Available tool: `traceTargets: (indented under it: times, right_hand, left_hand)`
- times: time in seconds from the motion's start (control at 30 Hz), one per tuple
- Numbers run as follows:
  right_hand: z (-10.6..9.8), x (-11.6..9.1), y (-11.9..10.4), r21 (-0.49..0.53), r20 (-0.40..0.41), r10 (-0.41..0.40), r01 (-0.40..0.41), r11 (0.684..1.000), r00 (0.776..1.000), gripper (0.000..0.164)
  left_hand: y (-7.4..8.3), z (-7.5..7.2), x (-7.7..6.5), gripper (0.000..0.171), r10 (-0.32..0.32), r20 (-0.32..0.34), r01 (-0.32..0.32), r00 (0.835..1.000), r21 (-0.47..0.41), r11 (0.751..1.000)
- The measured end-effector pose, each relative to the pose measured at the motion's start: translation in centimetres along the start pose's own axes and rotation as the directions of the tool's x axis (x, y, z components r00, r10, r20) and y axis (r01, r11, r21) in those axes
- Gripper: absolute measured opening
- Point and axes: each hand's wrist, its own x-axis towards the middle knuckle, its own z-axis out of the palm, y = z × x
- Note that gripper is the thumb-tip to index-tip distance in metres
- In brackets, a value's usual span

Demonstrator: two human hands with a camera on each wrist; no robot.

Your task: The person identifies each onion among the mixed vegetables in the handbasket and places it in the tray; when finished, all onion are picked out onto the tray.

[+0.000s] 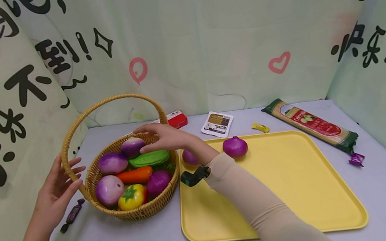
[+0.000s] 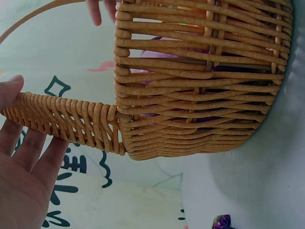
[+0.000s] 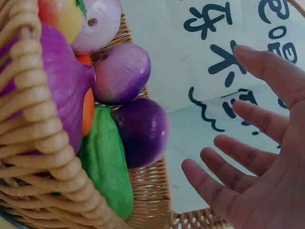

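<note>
A wicker basket with an arched handle stands left of centre. In it lie a purple onion, several round purple-and-white vegetables, an orange carrot, a green cucumber-like vegetable and a yellow-and-red fruit or vegetable with a green top. My left hand holds the handle near its left base, thumb on one side and fingers behind it in the left wrist view. Over the basket's far right side, my right hand has its fingers spread, with nothing held.
Right of the basket is a yellow tray bearing purple onions. Behind lie a red box, a white packet and a yellow candy. A long green-and-red package and purple candy lie right; dark wrapped candy lies left.
</note>
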Motion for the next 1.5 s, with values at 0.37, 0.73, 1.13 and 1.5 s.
traceTargets:
  times: [0.37,0.73,1.13,1.5]
  right_hand:
    - [1.0,2.0,0.3,0.014,-0.043,0.198,-0.197,0.98,0.979,0.054]
    - [2.5,4.7,0.8,0.039,-0.071,0.312,-0.31,0.95,0.948,0.057]
    - [3.6,5.6,1.5,0.015,-0.031,0.311,-0.311,0.95,0.95,0.047]
    - [4.4,6.4,0.8,-0.011,-0.09,0.38,-0.382,0.924,0.921,0.055]
  left_hand:
    - [0.0,0.0,0.0,0.085,-0.007,0.006,0.007,1.0,-0.004,1.0]
    - [0.0,0.0,0.0,0.085,-0.022,0.008,0.022,1.0,-0.002,1.0]
    - [-0.1,0.1,0.0,0.081,-0.005,0.012,0.005,1.0,-0.007,1.0]
    - [-0.2,0.0,-0.1,0.086,0.011,0.007,-0.011,1.0,0.005,1.0]
